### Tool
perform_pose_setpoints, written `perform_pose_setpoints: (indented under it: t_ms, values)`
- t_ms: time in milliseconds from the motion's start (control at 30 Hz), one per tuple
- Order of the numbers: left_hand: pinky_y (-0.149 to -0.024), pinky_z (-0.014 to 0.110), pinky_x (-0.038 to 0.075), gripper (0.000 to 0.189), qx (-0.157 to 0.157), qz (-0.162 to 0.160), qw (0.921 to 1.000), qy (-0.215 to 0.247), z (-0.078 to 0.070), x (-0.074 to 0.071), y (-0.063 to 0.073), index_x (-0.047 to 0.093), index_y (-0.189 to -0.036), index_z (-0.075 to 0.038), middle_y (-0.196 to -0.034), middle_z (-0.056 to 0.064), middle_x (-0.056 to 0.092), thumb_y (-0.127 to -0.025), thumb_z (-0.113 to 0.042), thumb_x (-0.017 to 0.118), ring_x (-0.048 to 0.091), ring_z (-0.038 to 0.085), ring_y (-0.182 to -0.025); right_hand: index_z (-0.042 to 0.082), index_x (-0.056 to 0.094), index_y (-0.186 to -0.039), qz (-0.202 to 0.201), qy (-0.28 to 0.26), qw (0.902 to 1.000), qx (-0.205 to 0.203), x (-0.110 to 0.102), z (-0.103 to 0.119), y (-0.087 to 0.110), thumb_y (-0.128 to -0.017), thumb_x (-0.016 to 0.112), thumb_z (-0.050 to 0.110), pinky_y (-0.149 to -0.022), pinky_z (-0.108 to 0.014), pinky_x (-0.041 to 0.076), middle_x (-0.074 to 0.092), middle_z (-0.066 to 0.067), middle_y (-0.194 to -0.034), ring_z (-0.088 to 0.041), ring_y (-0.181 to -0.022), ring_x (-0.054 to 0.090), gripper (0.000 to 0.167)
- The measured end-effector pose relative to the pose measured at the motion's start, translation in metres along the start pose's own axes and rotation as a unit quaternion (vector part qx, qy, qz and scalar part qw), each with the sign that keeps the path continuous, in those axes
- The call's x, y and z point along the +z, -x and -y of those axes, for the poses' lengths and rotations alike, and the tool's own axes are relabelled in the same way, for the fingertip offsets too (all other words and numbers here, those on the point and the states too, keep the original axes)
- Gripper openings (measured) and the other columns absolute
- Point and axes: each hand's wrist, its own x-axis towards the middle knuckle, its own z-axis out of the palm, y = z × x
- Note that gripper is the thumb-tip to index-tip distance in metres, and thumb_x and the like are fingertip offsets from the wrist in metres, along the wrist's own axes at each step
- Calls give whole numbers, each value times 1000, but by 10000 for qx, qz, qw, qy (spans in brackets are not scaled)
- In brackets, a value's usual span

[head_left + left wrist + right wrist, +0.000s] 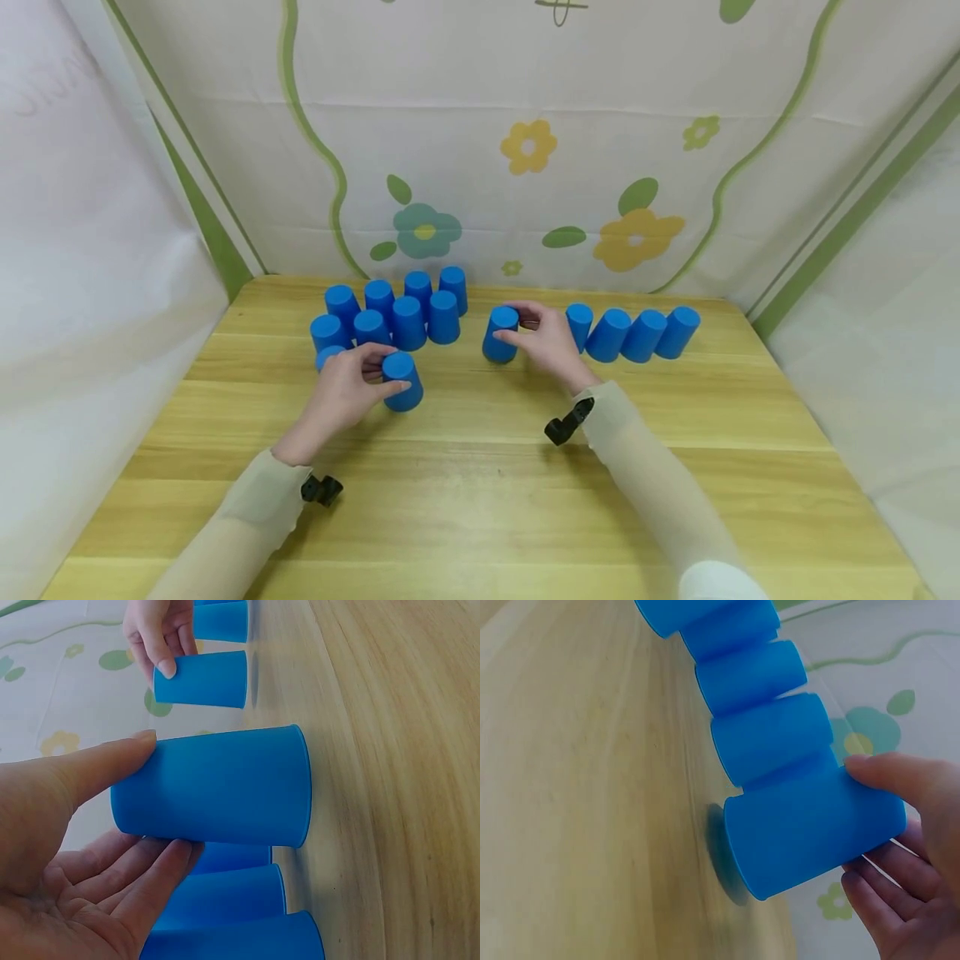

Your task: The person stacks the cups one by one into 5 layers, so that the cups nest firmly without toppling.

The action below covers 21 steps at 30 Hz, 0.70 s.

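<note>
My left hand [348, 387] pinches an upside-down blue cup [402, 383] between thumb and fingers, in front of the left group of cups. In the left wrist view the thumb lies along one side of this cup [217, 787], with the fingers on the other. Further right, my right hand [551, 342] grips a second upside-down blue cup [500, 336] near its base. In the right wrist view a dark shadow shows beside the rim of that cup [810, 832], close over the tabletop.
Several upside-down blue cups [408, 323] stand in rows at the back left; one front cup [327, 357] is partly hidden by my left hand. To the right, more cups [642, 337] form a row. A printed fabric wall [465, 142] stands behind the wooden table [480, 517].
</note>
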Motion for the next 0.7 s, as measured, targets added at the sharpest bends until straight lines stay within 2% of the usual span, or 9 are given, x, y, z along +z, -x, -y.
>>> perform_pose_setpoints:
  t_ms: [200,467,700]
  values:
    - [-89,48,57,49,39,5,10000,-4,0,0,0,65,-124,2,-119,17,70,-85,-20,87,71,32,-103,15,67,-131,-131,301,9995,21,-15,-3,-1,-87,85,30,-99,-38,52,67,-1,-118,-19,-110,64,51]
    - [-90,48,57,50,20,16,10000,-22,1,0,0,65,-125,1,-120,18,70,-85,-20,86,70,33,-103,8,62,-138,-127,327,9993,151,-28,-3,-2,-90,82,26,-99,-39,52,65,-8,-122,-24,-113,62,55]
    - [-90,48,57,51,-14,49,10000,-26,1,0,0,65,-125,1,-120,17,70,-85,-21,86,70,33,-104,9,61,-138,-189,392,9988,245,-41,5,-2,-91,81,25,-98,-41,52,63,-12,-125,-26,-113,62,54]
